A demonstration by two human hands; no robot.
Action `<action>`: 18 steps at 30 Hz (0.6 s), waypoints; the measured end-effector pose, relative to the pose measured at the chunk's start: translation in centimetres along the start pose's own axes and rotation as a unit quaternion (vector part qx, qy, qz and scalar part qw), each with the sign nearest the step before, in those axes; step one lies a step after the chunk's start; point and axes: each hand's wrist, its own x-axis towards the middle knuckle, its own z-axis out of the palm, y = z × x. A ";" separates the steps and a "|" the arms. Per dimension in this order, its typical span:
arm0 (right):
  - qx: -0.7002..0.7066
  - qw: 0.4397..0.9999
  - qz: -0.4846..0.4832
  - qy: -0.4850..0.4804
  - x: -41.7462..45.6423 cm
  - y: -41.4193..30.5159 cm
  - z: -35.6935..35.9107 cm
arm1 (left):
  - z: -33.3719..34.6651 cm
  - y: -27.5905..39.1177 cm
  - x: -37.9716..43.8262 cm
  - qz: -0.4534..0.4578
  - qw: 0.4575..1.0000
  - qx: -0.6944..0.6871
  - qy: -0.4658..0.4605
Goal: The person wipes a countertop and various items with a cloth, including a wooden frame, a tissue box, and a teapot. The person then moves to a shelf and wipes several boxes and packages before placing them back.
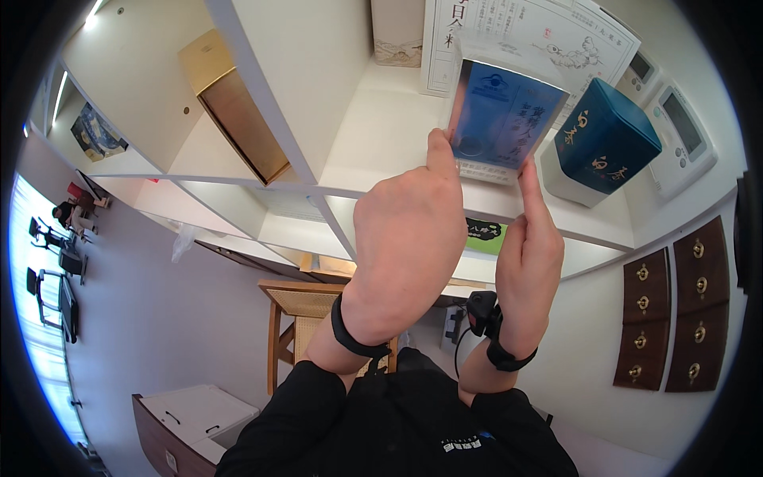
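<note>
A blue cardboard box (498,113) with a shiny transparent wrap and printed characters stands at the front of a white shelf (372,128). My left hand (411,238) presses its index finger against the box's left edge; the other fingers are hidden below the back of the hand. On the opposite side, the index finger of my right hand (530,262) touches the lower right edge. Between them the two hands hold the box. To its right stands a tea tin (605,143) with a dark teal top and a pale base. Both wrists wear black straps.
Behind the box is a large white printed carton (530,42). Wall-mounted controllers (682,140) are at the right. A gold box (241,119) occupies the left compartment. Below are a green package (486,238) and a wooden cane chair (310,298). A person (74,217) sits far left.
</note>
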 end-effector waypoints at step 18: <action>0.001 1.000 0.015 0.021 0.1 1.4 -1.3 | 0.7 2.0 0.3 0.005 0.999 0.035 -0.029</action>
